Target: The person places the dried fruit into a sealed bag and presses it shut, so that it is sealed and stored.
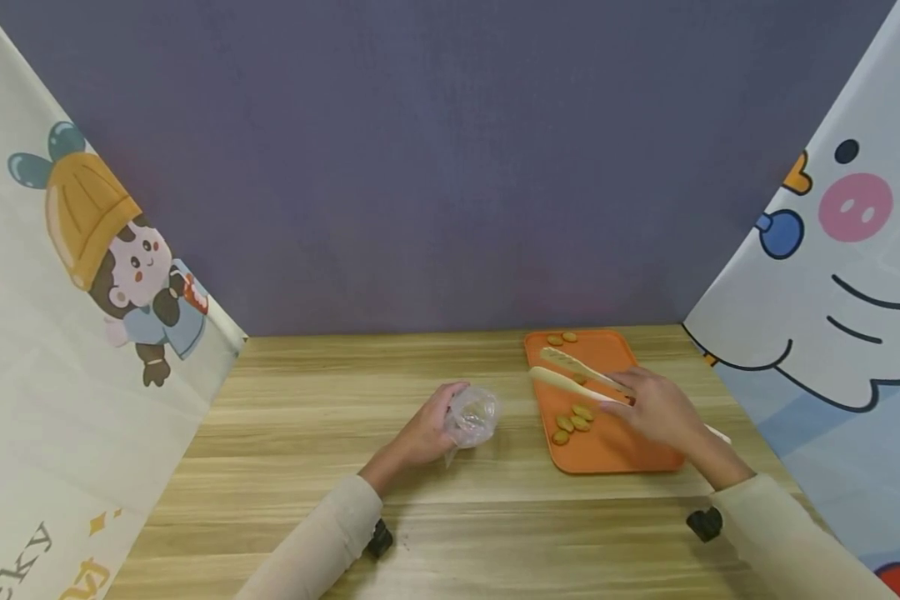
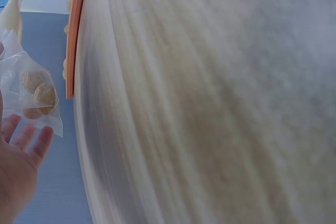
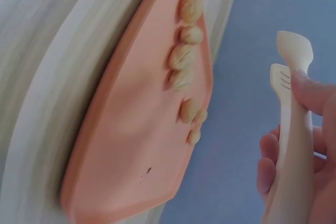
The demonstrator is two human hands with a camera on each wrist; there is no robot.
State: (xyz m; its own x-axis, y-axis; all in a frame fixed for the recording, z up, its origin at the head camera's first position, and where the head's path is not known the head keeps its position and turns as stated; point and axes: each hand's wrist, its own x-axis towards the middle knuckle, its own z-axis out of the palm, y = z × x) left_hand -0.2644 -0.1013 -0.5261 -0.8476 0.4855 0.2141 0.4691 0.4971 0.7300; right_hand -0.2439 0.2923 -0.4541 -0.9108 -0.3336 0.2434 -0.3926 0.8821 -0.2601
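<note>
My left hand (image 1: pixel 423 429) holds a clear plastic bag (image 1: pixel 474 417) above the table, left of the orange tray (image 1: pixel 622 450). In the left wrist view, a few round brown pieces (image 2: pixel 45 96), like walnuts or small cookies, show through the bag. My right hand (image 1: pixel 660 408) grips cream-coloured tongs (image 1: pixel 570 385) over the tray. The tongs' tips stand apart with nothing between them; one is slotted, the other solid and spoon-like. Several of the same tan pieces (image 3: pixel 182 57) lie on the tray, mostly along its left side.
The wood-grain table (image 1: pixel 300 433) runs back to a dark grey-blue wall (image 1: pixel 450 167). Printed cloth panels stand at the left (image 1: pixel 60 350) and right (image 1: pixel 825 333). A small white edge (image 1: pixel 718 433) shows right of the tray, mostly hidden by the right wrist.
</note>
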